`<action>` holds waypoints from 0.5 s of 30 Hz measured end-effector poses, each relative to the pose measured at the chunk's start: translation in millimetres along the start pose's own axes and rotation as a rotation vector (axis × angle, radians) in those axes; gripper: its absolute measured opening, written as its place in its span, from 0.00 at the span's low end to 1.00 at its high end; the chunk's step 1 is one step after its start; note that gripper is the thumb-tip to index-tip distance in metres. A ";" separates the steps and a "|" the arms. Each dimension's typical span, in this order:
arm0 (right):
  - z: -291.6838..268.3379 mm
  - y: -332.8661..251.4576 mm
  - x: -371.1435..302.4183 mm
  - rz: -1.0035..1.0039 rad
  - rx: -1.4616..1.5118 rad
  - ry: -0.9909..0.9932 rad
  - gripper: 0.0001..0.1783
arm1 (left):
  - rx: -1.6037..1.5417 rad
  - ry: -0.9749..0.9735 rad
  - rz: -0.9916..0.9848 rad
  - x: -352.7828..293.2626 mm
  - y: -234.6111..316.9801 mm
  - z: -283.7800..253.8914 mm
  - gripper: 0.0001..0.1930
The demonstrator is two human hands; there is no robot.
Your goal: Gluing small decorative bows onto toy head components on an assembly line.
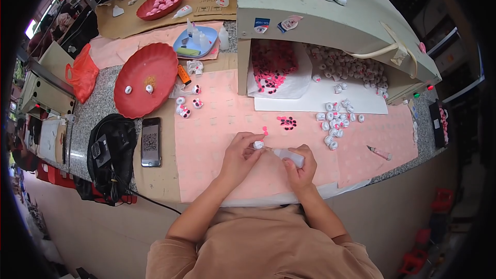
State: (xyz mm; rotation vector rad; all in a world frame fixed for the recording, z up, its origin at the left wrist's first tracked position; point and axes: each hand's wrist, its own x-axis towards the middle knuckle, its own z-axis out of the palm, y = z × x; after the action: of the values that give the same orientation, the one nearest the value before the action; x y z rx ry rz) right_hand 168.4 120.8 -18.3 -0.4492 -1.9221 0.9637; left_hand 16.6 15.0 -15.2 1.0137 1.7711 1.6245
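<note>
Pinched in the fingers of my left hand (238, 157) is a small white rounded toy piece (258, 145). My right hand (303, 169) is closed round a translucent squeeze bottle (290, 157), whose thin nozzle points left at the white piece. From this view I cannot tell whether the nozzle touches it. Just beyond my left fingertips lie small pink pieces (265, 130). A cluster of pink-and-black pieces (287, 122) rests farther up the pink sheet (217, 124). To the right sits a group of white rounded pieces (333, 126) with pink spots.
A grey-green cabinet (330, 18) stands at the back, with a bag of pink pieces (274, 70) and many white ones inside. At left are a red scalloped tray (139, 70), a phone (151, 142) and a black bag (111, 150). A small tube (380, 153) lies at right.
</note>
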 end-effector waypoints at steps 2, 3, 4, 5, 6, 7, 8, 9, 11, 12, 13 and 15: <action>-0.8 -0.3 -0.2 0.008 -0.003 0.009 0.15 | 0.003 -0.004 -0.022 -0.2 0.4 0.1 0.17; -1.0 -1.2 -0.1 0.008 -0.008 0.001 0.15 | -0.003 -0.003 -0.017 -0.3 0.1 0.6 0.17; -0.9 -1.9 -0.1 0.008 -0.013 -0.006 0.15 | -0.008 -0.003 -0.012 -0.4 -0.4 1.0 0.17; -0.4 -2.5 0.3 0.010 -0.014 -0.004 0.15 | -0.008 -0.005 -0.013 -0.6 0.2 1.1 0.17; 0.3 -3.1 1.0 -0.005 -0.003 -0.006 0.15 | -0.001 -0.008 -0.012 -0.8 1.3 1.0 0.17; 1.1 -3.5 1.6 -0.020 0.008 -0.008 0.14 | 0.006 -0.010 -0.011 -1.2 1.7 0.8 0.17; 1.5 -4.0 2.1 -0.018 0.008 -0.007 0.14 | 0.007 -0.011 -0.012 -1.3 1.4 0.4 0.17; 1.8 -4.3 2.5 -0.026 0.017 -0.012 0.14 | 0.014 -0.015 -0.016 -1.2 1.0 -0.2 0.17; 1.0 -4.7 1.8 -0.032 0.022 -0.013 0.14 | 0.020 -0.024 -0.019 -0.9 0.4 -0.5 0.18; 0.5 -4.4 1.1 -0.028 0.020 -0.014 0.13 | 0.007 -0.020 -0.026 -0.8 -0.5 -0.5 0.18; 0.0 -3.9 0.6 -0.025 0.018 -0.015 0.13 | -0.006 -0.015 -0.033 -0.6 -1.0 -0.3 0.18; -0.5 -1.6 -0.7 -0.018 0.009 -0.001 0.13 | -0.014 -0.013 -0.032 -0.4 -1.0 0.5 0.17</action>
State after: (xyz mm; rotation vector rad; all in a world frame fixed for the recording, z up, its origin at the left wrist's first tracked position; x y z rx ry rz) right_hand 169.3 119.6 -17.3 -0.4258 -1.9192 0.9603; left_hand 17.1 15.0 -16.3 0.9828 1.7566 1.6050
